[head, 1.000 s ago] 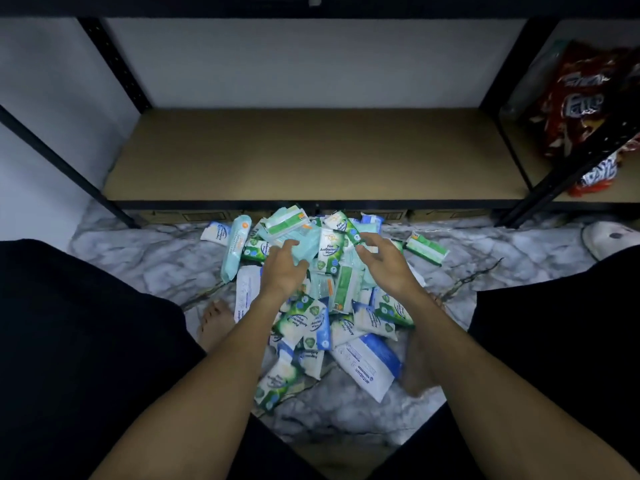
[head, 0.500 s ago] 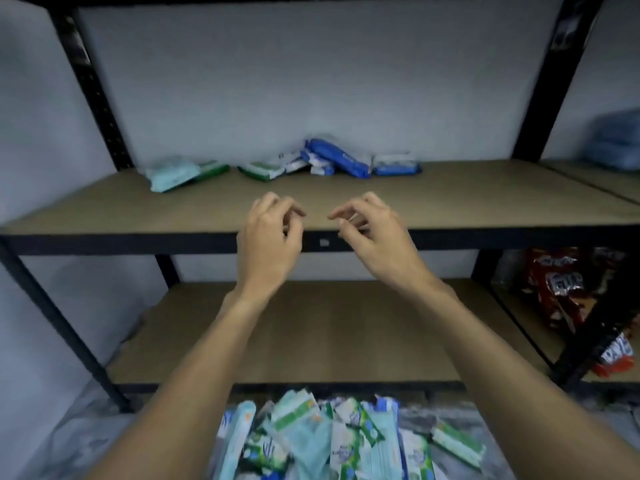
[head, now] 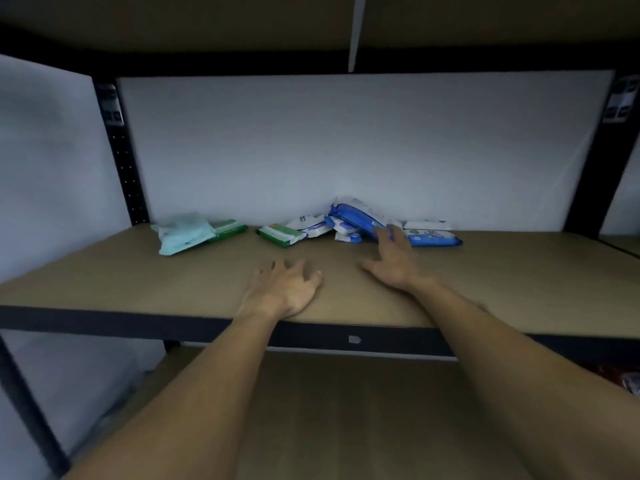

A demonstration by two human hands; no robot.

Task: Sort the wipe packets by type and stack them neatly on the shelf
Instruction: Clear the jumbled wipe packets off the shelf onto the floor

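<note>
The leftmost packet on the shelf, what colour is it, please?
Pale teal packet, clearest in the head view.

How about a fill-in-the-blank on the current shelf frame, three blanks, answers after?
1. The packets nearest the right hand are mostly ___ in colour.
2. The left hand holds ___.
3. The pale teal packet lies at the ___ end of the row on the shelf.
Missing words: blue; nothing; left.
</note>
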